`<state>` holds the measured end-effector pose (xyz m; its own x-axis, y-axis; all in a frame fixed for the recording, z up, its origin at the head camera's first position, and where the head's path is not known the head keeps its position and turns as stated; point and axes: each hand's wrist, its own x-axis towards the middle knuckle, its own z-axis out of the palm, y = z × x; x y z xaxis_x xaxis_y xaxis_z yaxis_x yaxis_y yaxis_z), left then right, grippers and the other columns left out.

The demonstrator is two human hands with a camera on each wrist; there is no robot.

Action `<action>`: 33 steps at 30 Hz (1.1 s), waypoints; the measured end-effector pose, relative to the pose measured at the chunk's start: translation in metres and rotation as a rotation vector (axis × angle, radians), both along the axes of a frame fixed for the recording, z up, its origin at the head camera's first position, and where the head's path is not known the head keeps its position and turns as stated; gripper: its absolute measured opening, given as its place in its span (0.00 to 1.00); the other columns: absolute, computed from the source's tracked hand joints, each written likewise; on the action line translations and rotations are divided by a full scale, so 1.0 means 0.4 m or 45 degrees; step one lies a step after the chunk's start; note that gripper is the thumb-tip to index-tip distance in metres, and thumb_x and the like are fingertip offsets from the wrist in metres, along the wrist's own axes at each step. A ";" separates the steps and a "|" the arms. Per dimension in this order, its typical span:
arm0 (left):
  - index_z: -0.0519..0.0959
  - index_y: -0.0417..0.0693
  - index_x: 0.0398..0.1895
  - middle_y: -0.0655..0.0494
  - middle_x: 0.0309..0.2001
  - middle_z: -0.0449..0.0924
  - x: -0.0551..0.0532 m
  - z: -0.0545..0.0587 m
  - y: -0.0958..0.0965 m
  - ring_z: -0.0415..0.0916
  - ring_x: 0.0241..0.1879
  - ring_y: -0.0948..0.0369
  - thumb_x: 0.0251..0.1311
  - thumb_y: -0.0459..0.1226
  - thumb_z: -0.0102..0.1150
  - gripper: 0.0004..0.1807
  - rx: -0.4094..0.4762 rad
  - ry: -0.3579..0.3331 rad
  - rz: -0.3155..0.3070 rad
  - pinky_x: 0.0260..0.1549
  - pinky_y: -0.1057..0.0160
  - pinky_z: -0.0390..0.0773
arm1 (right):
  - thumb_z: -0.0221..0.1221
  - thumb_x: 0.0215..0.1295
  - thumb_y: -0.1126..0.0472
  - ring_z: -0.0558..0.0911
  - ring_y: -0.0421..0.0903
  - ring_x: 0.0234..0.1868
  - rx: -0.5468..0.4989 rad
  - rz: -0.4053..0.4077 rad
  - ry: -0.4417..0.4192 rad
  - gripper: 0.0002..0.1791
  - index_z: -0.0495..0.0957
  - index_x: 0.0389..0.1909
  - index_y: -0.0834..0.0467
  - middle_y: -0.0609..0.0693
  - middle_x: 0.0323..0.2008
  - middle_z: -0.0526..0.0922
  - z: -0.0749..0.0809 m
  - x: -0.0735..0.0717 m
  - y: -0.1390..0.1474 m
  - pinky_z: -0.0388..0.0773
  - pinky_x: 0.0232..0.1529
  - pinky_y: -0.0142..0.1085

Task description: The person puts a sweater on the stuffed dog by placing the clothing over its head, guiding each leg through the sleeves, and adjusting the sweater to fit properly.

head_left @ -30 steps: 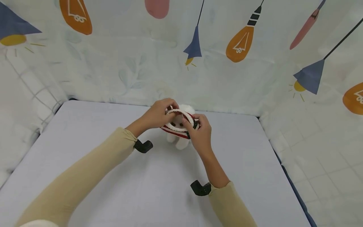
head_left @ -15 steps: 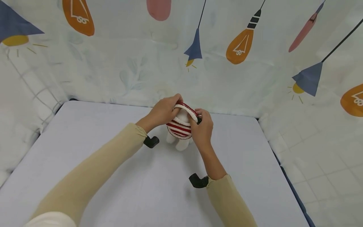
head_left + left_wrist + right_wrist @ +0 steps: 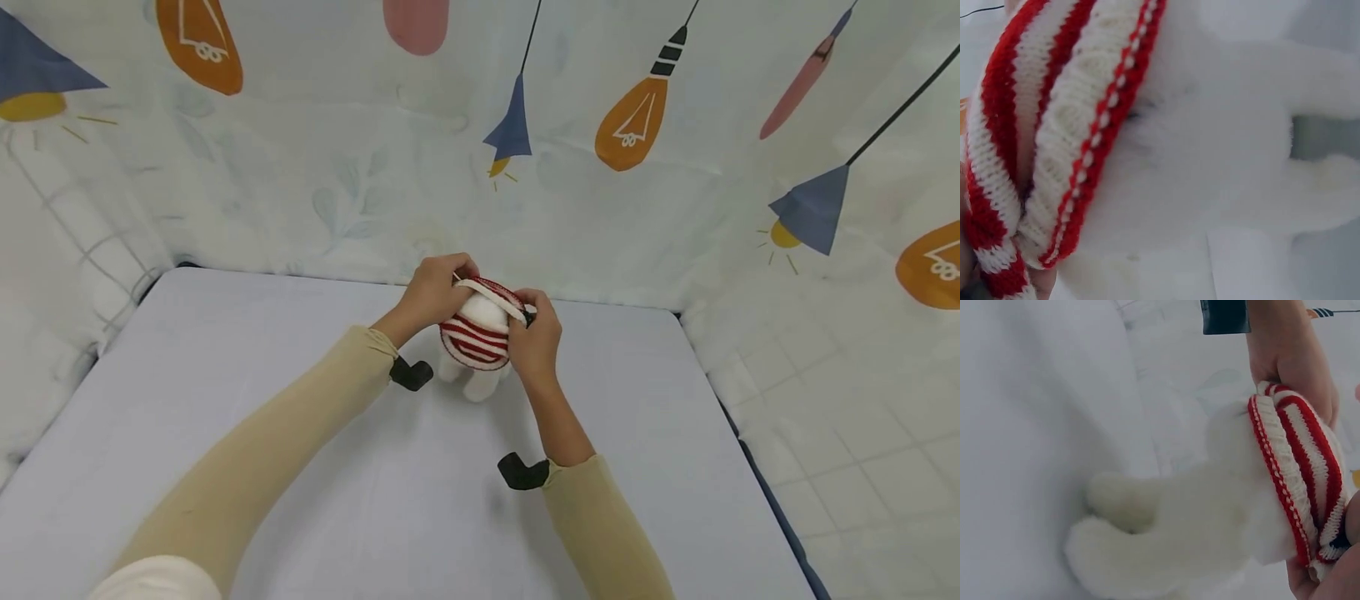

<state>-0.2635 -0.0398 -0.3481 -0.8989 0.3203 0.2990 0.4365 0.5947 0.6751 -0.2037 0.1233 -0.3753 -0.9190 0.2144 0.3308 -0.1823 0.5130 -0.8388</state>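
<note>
A white plush toy (image 3: 481, 385) stands on its stubby legs at the far side of the table, its fluffy body (image 3: 1191, 525) filling much of the right wrist view. Around its head sits a red-and-white striped knitted garment (image 3: 476, 345), with a ribbed white band (image 3: 1072, 125) along the edge nearest the body. White fur shows through the garment's upper opening in the head view; the face is covered there. My left hand (image 3: 435, 292) grips the rim of that opening on one side. On the opposite side, my right hand (image 3: 536, 337) pinches the same rim, near a dark patch.
A pale sheet covers the table (image 3: 360, 517), and a printed wall cloth (image 3: 300, 183) rises right behind the toy. Black curved mounts stick out from the left wrist (image 3: 412, 375) and the right wrist (image 3: 522, 472).
The garment's striped part has come down over the toy's face, whose dark eyes showed a second ago. My left arm has shifted slightly right. Both hands keep their hold on the rim.
</note>
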 end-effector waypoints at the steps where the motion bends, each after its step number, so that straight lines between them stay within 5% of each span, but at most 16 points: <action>1: 0.77 0.50 0.36 0.55 0.36 0.80 0.002 -0.001 0.001 0.74 0.33 0.59 0.55 0.32 0.51 0.08 -0.001 -0.013 0.004 0.36 0.61 0.75 | 0.52 0.63 0.65 0.75 0.46 0.45 0.002 0.005 -0.005 0.12 0.72 0.47 0.56 0.51 0.47 0.76 -0.002 0.000 0.001 0.75 0.45 0.41; 10: 0.77 0.48 0.39 0.52 0.39 0.79 -0.003 -0.025 -0.008 0.74 0.38 0.56 0.59 0.37 0.49 0.08 -0.054 -0.176 0.050 0.39 0.58 0.75 | 0.53 0.62 0.65 0.72 0.45 0.56 0.040 0.016 -0.102 0.14 0.73 0.49 0.54 0.49 0.49 0.76 -0.026 -0.010 0.010 0.68 0.57 0.45; 17: 0.76 0.50 0.37 0.50 0.35 0.78 0.008 -0.052 -0.018 0.77 0.30 0.56 0.61 0.54 0.40 0.21 -0.098 -0.544 0.061 0.23 0.61 0.78 | 0.51 0.63 0.61 0.75 0.46 0.51 -0.079 0.022 -0.320 0.13 0.75 0.48 0.50 0.49 0.46 0.79 -0.038 -0.009 0.018 0.74 0.50 0.44; 19: 0.77 0.50 0.35 0.51 0.34 0.79 0.011 -0.056 -0.015 0.77 0.30 0.57 0.61 0.54 0.39 0.21 -0.075 -0.545 0.061 0.24 0.61 0.77 | 0.50 0.63 0.61 0.76 0.47 0.50 -0.104 0.033 -0.355 0.13 0.75 0.48 0.50 0.50 0.47 0.78 -0.038 -0.008 0.020 0.75 0.48 0.44; 26: 0.74 0.46 0.24 0.51 0.25 0.76 0.014 -0.068 -0.004 0.72 0.23 0.58 0.62 0.42 0.41 0.15 -0.083 -0.338 0.069 0.22 0.64 0.71 | 0.49 0.64 0.59 0.75 0.46 0.49 -0.237 0.037 -0.507 0.13 0.76 0.47 0.50 0.49 0.49 0.76 -0.055 -0.021 0.036 0.77 0.44 0.41; 33: 0.75 0.46 0.24 0.50 0.26 0.77 0.009 -0.087 -0.012 0.70 0.18 0.61 0.63 0.43 0.43 0.15 0.031 -0.519 0.057 0.16 0.66 0.71 | 0.48 0.64 0.59 0.78 0.47 0.45 -0.370 0.072 -0.623 0.12 0.77 0.45 0.50 0.50 0.47 0.75 -0.062 -0.027 0.046 0.79 0.38 0.38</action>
